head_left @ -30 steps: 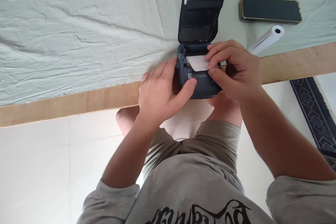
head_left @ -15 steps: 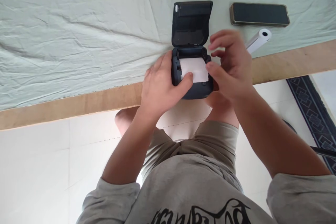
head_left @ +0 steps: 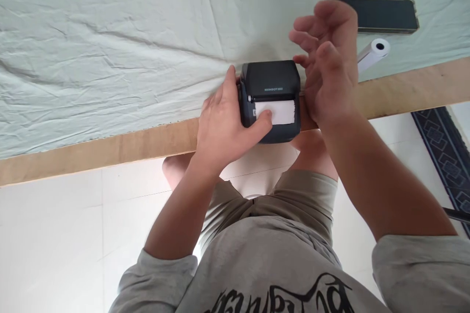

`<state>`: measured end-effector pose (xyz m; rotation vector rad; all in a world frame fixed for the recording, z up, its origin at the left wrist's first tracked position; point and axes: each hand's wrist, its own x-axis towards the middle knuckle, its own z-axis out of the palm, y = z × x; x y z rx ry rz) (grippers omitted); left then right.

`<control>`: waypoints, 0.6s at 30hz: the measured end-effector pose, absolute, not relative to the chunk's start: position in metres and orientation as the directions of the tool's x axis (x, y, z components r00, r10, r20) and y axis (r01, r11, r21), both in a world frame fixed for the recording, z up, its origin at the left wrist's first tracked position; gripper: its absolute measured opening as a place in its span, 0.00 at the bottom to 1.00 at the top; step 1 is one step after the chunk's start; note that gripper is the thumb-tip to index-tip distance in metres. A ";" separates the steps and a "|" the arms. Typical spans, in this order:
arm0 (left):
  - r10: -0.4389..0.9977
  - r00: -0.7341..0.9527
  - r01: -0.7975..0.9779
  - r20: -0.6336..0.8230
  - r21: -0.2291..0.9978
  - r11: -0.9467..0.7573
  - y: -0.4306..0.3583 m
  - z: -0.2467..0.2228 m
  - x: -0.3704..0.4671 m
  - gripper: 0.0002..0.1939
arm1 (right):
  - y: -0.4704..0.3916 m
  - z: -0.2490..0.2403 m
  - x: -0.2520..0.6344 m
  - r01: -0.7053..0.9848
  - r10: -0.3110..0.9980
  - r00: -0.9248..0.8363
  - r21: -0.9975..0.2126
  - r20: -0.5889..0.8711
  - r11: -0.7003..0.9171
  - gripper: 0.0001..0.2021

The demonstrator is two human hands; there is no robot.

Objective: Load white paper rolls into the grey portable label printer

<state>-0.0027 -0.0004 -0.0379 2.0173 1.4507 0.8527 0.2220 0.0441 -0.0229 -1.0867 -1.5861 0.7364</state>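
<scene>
A small dark label printer (head_left: 271, 78) sits at the table's front edge with its lid down, or nearly so. White paper (head_left: 282, 111) sticks out of its front slot and lies over the front face. My left hand (head_left: 229, 122) wraps the printer's left side, its thumb pressing the paper against the casing. To the right of the printer, my right hand (head_left: 328, 58) is raised with fingers apart and slightly curled, holding nothing. Its lower fingers are close to the lid's right corner; I cannot tell whether they touch it.
A phone (head_left: 387, 14) lies at the back right, partly behind my right hand. In front of it is a white paper roll (head_left: 372, 54). Pale green cloth (head_left: 110, 58) covers the table, whose bare wooden edge (head_left: 154, 139) runs along the front.
The printer's lid has swung down from upright over the paper compartment. My right hand has moved up and opened out beside it. My left hand stays on the printer.
</scene>
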 end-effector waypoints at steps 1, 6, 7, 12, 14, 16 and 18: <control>0.953 0.231 0.626 0.196 0.720 -0.300 -0.002 -0.036 -0.003 0.47 | 0.043 -0.023 0.223 0.259 0.918 -0.077 -0.881 0.389 0.396 0.27; 0.928 0.265 0.496 0.262 0.788 -0.365 -0.005 -0.030 -0.001 0.31 | 0.044 -0.020 0.225 0.258 0.904 -0.281 -0.882 0.322 0.394 0.29; 0.924 0.259 0.452 0.283 0.810 -0.374 -0.004 -0.031 0.001 0.26 | 0.044 -0.019 0.225 0.268 0.901 -0.309 -0.881 0.304 0.389 0.30; 0.925 0.160 0.344 0.346 0.858 -0.381 0.006 -0.043 0.007 0.24 | 0.047 -0.015 0.227 0.282 0.894 -0.360 -0.883 0.265 0.375 0.32; 0.920 0.147 0.336 0.362 0.857 -0.391 0.010 -0.048 0.007 0.24 | 0.048 -0.016 0.229 0.278 0.889 -0.381 -0.885 0.255 0.374 0.31; 0.921 0.144 0.340 0.361 0.856 -0.389 0.011 -0.049 0.006 0.24 | 0.049 -0.016 0.230 0.275 0.879 -0.408 -0.885 0.245 0.374 0.30; 0.933 0.140 0.388 0.331 0.849 -0.360 0.010 -0.047 0.007 0.24 | 0.050 -0.017 0.232 0.274 0.872 -0.433 -0.887 0.231 0.371 0.31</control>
